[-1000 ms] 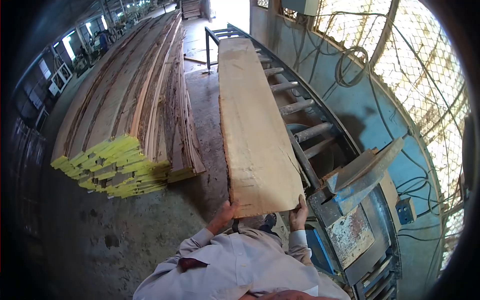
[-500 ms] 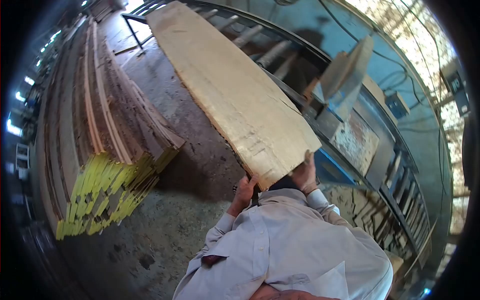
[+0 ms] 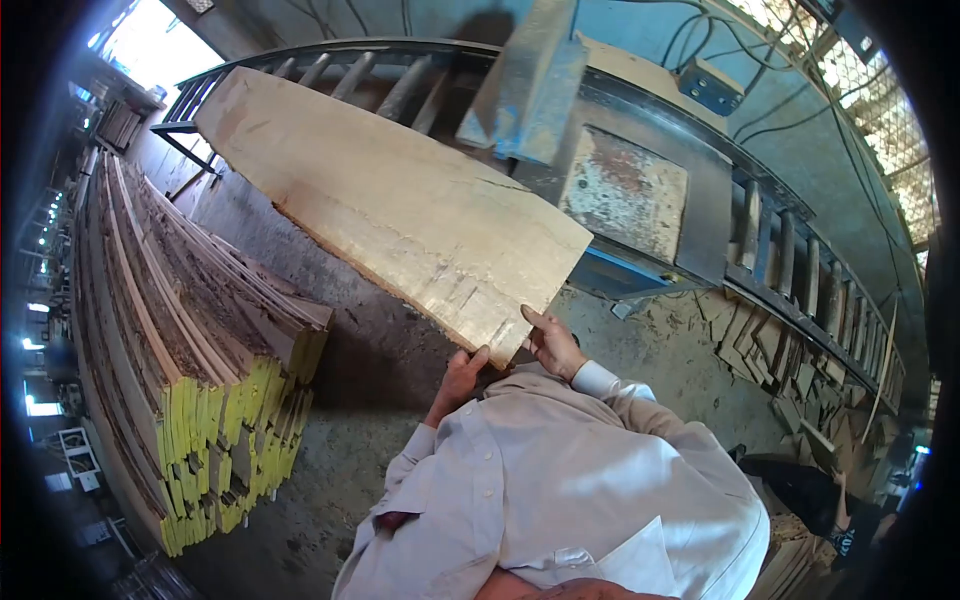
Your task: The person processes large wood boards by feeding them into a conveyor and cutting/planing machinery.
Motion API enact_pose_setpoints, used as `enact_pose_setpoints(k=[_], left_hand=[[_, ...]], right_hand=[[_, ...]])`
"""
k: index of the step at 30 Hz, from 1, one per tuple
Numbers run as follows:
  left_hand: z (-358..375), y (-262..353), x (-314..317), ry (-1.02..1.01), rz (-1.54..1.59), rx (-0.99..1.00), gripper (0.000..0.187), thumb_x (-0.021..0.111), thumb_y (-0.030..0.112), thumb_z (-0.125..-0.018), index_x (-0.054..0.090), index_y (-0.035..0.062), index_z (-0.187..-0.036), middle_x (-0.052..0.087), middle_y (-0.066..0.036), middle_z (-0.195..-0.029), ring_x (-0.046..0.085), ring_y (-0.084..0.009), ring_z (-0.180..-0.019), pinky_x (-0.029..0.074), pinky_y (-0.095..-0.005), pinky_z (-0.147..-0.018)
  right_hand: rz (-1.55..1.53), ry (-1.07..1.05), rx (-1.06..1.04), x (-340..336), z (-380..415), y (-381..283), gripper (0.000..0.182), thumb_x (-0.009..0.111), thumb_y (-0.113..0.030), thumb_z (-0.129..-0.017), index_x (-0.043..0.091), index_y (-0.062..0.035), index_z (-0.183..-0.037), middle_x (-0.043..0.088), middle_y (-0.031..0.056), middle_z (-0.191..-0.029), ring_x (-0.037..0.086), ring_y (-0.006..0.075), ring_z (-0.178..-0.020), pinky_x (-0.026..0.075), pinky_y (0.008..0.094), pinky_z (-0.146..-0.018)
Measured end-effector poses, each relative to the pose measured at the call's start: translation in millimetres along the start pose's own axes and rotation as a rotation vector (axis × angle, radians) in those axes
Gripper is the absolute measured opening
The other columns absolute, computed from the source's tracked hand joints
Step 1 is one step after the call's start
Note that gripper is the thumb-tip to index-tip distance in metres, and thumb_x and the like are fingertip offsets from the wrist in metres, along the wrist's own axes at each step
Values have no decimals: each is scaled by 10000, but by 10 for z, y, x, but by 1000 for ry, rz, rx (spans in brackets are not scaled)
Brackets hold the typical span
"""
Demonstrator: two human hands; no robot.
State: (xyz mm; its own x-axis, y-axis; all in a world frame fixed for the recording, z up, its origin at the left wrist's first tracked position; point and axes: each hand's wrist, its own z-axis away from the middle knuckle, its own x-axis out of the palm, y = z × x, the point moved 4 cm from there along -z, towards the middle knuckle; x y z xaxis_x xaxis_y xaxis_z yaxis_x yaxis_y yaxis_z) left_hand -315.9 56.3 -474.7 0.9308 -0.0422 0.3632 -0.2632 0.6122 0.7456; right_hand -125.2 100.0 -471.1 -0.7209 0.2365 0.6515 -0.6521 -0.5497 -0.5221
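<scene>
A long, wide wooden plank [image 3: 400,205] with a rough bark edge stretches from my waist toward the upper left. Its far part lies at the roller conveyor [image 3: 405,85]. My left hand [image 3: 463,375] grips the near corner, thumb on top and fingers hidden beneath. Along the near end, to the right, my right hand [image 3: 553,343] is closed on the plank too, thumb on the upper face. A crack runs near the plank's conveyor-side edge.
Stacked boards [image 3: 215,400] with yellow-painted ends stand on the left. A blue machine with a worn metal plate [image 3: 625,190] sits at upper right beside a control box [image 3: 710,85]. Offcuts [image 3: 760,345] lie under the rollers. Another person [image 3: 815,490] is at lower right.
The plank has swung so that its far end points further left. My right hand has shifted left along the near end, closer to my left hand. The view has turned right.
</scene>
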Motion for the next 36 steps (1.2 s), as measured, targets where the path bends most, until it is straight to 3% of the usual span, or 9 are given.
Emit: enact_pose_setpoints(k=[8,16,19,23,24,26,28,32,36], left_hand=[[-414,-71,1388,-404,-491,104,367,545,218,-1029,583,-80,-1239,668,-134,-1160,617,-186,-1061,476,-312,-924],[-887,-274,1953,-298,-251,-1,360,483,161,-1057,482,-110,-1293,657,-219,-1181,670,-267,-1091,536,-337,-955],[-833,-201,1770,-154,-183,0,365,495,176,-1044,500,-97,-1286,673,-220,-1157,695,-277,-1047,553,-340,-913],[-840,-179,1449,27,-164,23,328,529,178,-1030,532,-74,-1239,697,-207,-1080,723,-277,-948,584,-360,-851],[-872,-157,1400,28,-166,24,328,529,178,-1030,532,-74,-1239,697,-207,-1080,723,-277,-948,584,-360,-851],[-898,-181,1274,99,-130,-56,324,554,188,-1017,542,-64,-1221,701,-198,-1070,728,-269,-914,595,-369,-814],[-936,-146,1284,101,-173,-58,337,563,202,-1014,543,-62,-1221,702,-194,-1069,727,-265,-910,592,-362,-810],[-1124,-53,1176,119,-285,-41,351,577,228,-1009,552,-60,-1208,704,-182,-1054,725,-249,-894,583,-341,-791],[-1308,53,998,213,-239,77,354,578,246,-1010,563,-56,-1193,699,-179,-1072,720,-238,-885,574,-334,-800]], right_hand=[[7,225,-246,-917,721,-1313,324,636,-290,-988,644,-29,-1180,685,81,-1166,675,150,-994,545,256,-829],[-159,329,-435,-2466,902,-2324,695,524,-466,-1012,402,26,-1488,449,113,-1513,444,218,-1360,338,336,-1140],[-155,481,-436,-2868,1116,-2767,701,542,-563,-975,518,0,-1392,598,105,-1329,555,193,-1217,419,334,-1059],[-15,629,-552,-3286,1408,-3505,615,550,-726,-896,490,-178,-626,401,-86,-516,338,54,-428,258,213,-402],[53,528,-526,-3589,1462,-3661,646,534,-742,-895,571,-136,-675,492,-60,-559,440,60,-473,350,196,-436],[-127,596,-640,-3766,1382,-4012,792,487,-742,-916,679,20,-1015,691,114,-946,654,152,-881,522,245,-803],[142,806,-845,-4356,1422,-4340,870,451,-700,-957,553,84,-1322,569,200,-1361,524,235,-1279,365,348,-1118],[700,1076,-1041,-4195,1779,-4591,640,488,-490,-1026,547,63,-1342,551,209,-1400,528,312,-1271,355,378,-1109],[1096,1314,-854,-4498,1471,-3743,651,678,-415,-937,539,101,-1309,607,273,-1257,569,343,-1200,440,441,-1006]])
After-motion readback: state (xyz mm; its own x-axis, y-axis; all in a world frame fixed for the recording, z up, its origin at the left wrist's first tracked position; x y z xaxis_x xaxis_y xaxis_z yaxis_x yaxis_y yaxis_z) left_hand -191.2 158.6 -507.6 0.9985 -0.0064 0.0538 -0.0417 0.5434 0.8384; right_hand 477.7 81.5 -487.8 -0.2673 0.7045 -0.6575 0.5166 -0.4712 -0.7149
